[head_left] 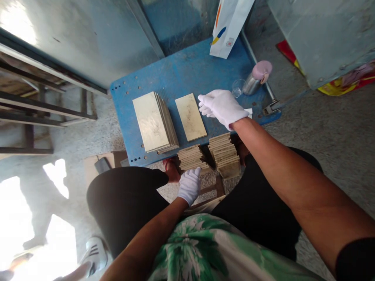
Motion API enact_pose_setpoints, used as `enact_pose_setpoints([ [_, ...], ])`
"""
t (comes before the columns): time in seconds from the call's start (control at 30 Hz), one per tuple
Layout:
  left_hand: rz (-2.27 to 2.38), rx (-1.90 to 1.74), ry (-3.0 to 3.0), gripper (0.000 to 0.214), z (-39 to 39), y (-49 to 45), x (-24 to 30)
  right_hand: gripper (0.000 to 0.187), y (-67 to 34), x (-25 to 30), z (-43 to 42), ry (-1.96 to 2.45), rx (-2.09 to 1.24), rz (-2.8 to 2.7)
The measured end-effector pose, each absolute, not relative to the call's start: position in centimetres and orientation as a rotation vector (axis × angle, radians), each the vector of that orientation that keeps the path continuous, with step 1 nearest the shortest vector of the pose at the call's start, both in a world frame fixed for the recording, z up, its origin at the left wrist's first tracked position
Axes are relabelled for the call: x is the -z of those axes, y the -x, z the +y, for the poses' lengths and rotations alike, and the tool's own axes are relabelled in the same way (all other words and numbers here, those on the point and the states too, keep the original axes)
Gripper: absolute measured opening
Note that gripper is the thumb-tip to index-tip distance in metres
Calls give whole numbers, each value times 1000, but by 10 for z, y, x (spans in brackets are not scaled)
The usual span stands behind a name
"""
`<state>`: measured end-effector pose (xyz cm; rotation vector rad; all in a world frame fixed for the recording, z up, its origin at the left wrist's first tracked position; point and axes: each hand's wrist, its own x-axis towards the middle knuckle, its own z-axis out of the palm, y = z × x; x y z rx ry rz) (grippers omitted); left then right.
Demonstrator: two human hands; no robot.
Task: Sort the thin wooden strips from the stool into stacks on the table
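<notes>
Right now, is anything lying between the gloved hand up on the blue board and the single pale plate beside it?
Nothing visible does. The right hand hovers just off the single plate's right edge, with only bare blue board between them. The bottle lies behind the hand, out of the way.

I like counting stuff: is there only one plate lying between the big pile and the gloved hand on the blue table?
Yes, a single plate lies flat between the stack and the right hand.

The gloved right hand point(222, 106) hovered just beside a single plate point(190, 116) on the blue table point(175, 74). The gloved left hand point(190, 185) touched a lower plate stack point(191, 157) between the knees.
</notes>
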<state>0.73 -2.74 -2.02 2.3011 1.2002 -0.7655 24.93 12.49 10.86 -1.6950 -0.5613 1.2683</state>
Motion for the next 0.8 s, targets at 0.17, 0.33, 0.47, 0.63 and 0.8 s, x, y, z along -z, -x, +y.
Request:
enact_pose_setpoints([
  [0.17, 1214, 746, -2273, 44, -20, -10, 20, 23, -247, -104, 124, 1715, -1279, -581],
  [0.33, 1221, 771, -2261, 42, -21, -14, 15, 24, -245, -100, 123, 1713, -1304, -609],
  [0.47, 1223, 786, -2256, 42, -25, -16, 11, 26, -244, -100, 123, 1732, -1307, -633],
  [0.63, 1182, 805, -2238, 37, -32, -14, 9, 23, -244, -101, 122, 1742, -1326, -679],
  [0.8, 1030, 886, -2134, 32, -42, -16, 13, 18, -245, -103, 120, 1787, -1344, -714],
])
